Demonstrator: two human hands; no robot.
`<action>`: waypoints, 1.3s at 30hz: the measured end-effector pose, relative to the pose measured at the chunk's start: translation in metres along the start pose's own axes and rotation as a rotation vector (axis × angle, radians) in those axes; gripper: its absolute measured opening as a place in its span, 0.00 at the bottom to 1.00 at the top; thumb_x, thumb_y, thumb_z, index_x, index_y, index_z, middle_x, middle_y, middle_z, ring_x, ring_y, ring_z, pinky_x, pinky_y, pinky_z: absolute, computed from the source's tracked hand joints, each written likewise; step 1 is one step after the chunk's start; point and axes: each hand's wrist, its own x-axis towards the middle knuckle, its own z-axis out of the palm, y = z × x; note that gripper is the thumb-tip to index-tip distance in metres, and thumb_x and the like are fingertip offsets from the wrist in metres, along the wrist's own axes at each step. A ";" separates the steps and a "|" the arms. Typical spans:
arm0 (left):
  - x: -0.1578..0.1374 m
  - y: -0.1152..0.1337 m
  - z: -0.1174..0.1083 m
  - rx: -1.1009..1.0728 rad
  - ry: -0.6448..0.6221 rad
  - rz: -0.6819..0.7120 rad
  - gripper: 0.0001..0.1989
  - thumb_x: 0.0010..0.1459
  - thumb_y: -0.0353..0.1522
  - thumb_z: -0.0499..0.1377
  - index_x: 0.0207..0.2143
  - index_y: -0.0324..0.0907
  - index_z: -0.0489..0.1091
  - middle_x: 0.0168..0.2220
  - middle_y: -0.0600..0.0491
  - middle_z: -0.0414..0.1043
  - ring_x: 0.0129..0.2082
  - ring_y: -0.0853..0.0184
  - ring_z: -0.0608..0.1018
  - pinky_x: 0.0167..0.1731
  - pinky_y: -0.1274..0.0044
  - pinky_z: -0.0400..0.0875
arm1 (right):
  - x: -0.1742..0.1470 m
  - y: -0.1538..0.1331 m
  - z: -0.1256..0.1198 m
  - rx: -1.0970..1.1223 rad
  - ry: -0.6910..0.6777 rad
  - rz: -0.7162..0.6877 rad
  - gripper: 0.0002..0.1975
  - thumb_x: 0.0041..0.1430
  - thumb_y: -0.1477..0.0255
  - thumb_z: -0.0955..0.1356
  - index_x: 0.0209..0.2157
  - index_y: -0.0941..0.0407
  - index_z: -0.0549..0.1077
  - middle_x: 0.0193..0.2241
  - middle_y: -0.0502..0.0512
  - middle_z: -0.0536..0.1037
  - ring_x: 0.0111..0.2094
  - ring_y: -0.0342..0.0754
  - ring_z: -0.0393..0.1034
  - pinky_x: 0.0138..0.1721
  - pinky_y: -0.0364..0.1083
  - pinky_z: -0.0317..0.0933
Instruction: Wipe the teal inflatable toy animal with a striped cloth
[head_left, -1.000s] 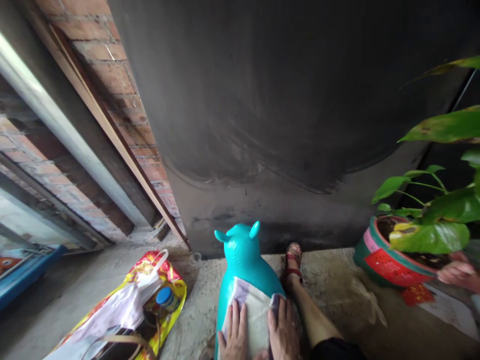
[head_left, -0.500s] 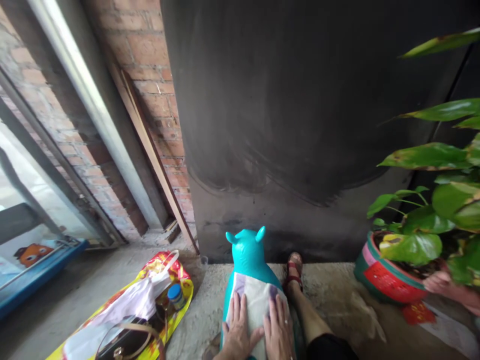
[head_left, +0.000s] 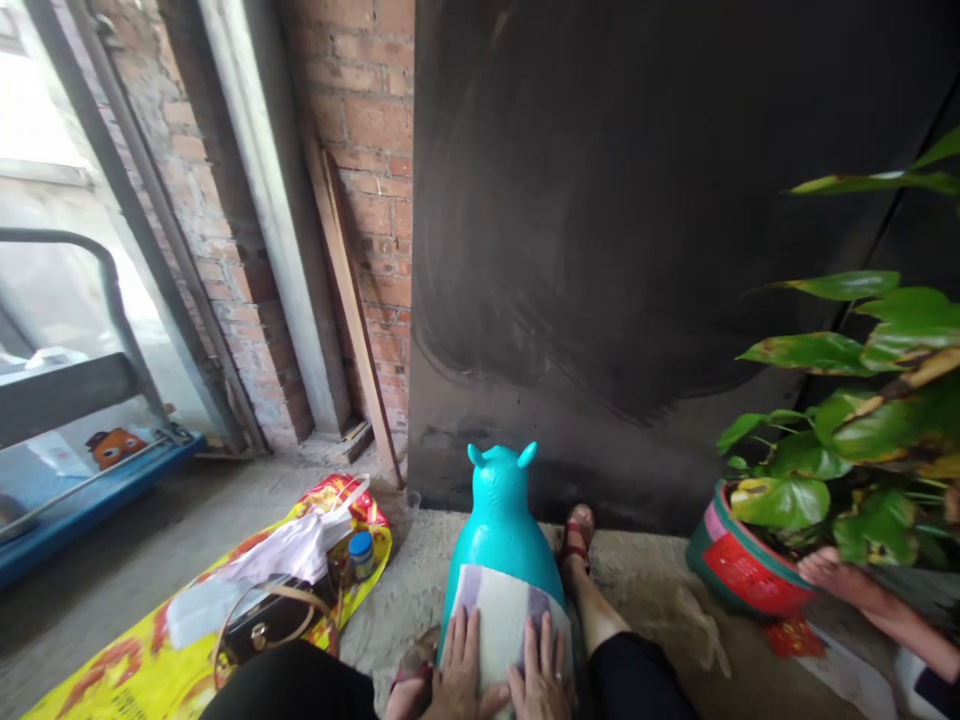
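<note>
Since the frame half a second earlier, we note that the cloth (head_left: 499, 590) lies a little farther from the head of the teal toy (head_left: 499, 535), the view has swung leftward, and the left knee (head_left: 296, 680) has come into sight. We find the toy upright on the floor (head_left: 637, 575), between the left foot (head_left: 411, 685) and right foot (head_left: 579, 535), its head toward the black board (head_left: 637, 250); whether it touches that board we cannot tell. Left hand (head_left: 459, 665) and right hand (head_left: 541, 670) are spread, fingers extended, palms down on the cloth, gripping nothing that we can see. In our judgement the step in hand is pressing or rubbing the cloth over the toy's back; the next move calls for light, even pressure, as the smooth, curved surface may let the cloth slip. We record the cloth's front edge across the shoulders; its rear edge is hidden. To the left, a strip of floor separates the toy from a yellow sheet (head_left: 150, 690) bearing a jar (head_left: 361, 555). To the right, the foot is just beside the toy, with room beyond it toward the plant pot (head_left: 750, 565). Forward travel is limited by the board.
</note>
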 end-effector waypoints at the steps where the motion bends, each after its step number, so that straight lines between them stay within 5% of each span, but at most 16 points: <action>1: 0.000 0.000 0.000 -0.007 -0.001 0.001 0.54 0.48 0.56 0.53 0.66 0.35 0.36 0.69 0.42 0.25 0.69 0.52 0.36 0.61 0.52 0.53 | 0.003 0.002 -0.004 0.002 -0.046 -0.006 0.30 0.59 0.65 0.63 0.62 0.53 0.58 0.65 0.58 0.52 0.64 0.64 0.49 0.56 0.62 0.59; 4: -0.003 0.004 -0.003 -0.047 -0.002 0.003 0.56 0.46 0.58 0.54 0.66 0.36 0.34 0.69 0.42 0.24 0.69 0.50 0.36 0.60 0.49 0.54 | 0.009 0.005 -0.015 -0.022 -0.118 -0.025 0.31 0.60 0.64 0.62 0.63 0.54 0.55 0.66 0.59 0.50 0.64 0.65 0.48 0.56 0.62 0.60; 13: -0.029 0.020 -0.036 -0.179 -0.110 0.023 0.58 0.45 0.58 0.55 0.66 0.39 0.30 0.68 0.43 0.19 0.68 0.50 0.32 0.61 0.46 0.47 | 0.010 0.004 -0.013 -0.166 -0.021 -0.067 0.31 0.62 0.60 0.55 0.63 0.59 0.57 0.65 0.71 0.51 0.61 0.70 0.55 0.46 0.70 0.63; 22: -0.017 0.015 -0.024 -0.200 -0.131 0.020 0.59 0.43 0.62 0.54 0.66 0.41 0.30 0.69 0.45 0.18 0.69 0.51 0.31 0.61 0.44 0.43 | 0.010 0.002 -0.022 -0.211 0.000 -0.071 0.33 0.62 0.56 0.56 0.63 0.60 0.55 0.66 0.67 0.48 0.64 0.70 0.48 0.49 0.69 0.60; 28: 0.014 0.023 -0.045 -0.229 -0.151 -0.111 0.62 0.41 0.59 0.58 0.66 0.39 0.28 0.69 0.46 0.18 0.69 0.53 0.31 0.62 0.46 0.43 | 0.059 -0.014 -0.040 -0.226 -0.082 -0.144 0.31 0.64 0.56 0.54 0.65 0.54 0.52 0.68 0.59 0.43 0.66 0.66 0.42 0.53 0.70 0.57; 33: 0.062 0.023 -0.056 -0.244 -0.128 -0.171 0.62 0.41 0.56 0.58 0.66 0.37 0.27 0.69 0.44 0.17 0.69 0.52 0.32 0.61 0.47 0.49 | 0.108 -0.029 -0.038 -0.275 -0.013 -0.177 0.29 0.65 0.59 0.54 0.65 0.52 0.49 0.68 0.55 0.40 0.67 0.64 0.38 0.55 0.69 0.55; 39: 0.085 0.015 -0.057 -0.198 -0.143 -0.149 0.65 0.39 0.59 0.57 0.66 0.36 0.24 0.68 0.44 0.15 0.68 0.53 0.30 0.62 0.51 0.50 | 0.120 -0.038 -0.036 -0.272 0.044 -0.154 0.28 0.65 0.62 0.55 0.65 0.50 0.48 0.68 0.54 0.40 0.67 0.61 0.38 0.56 0.68 0.53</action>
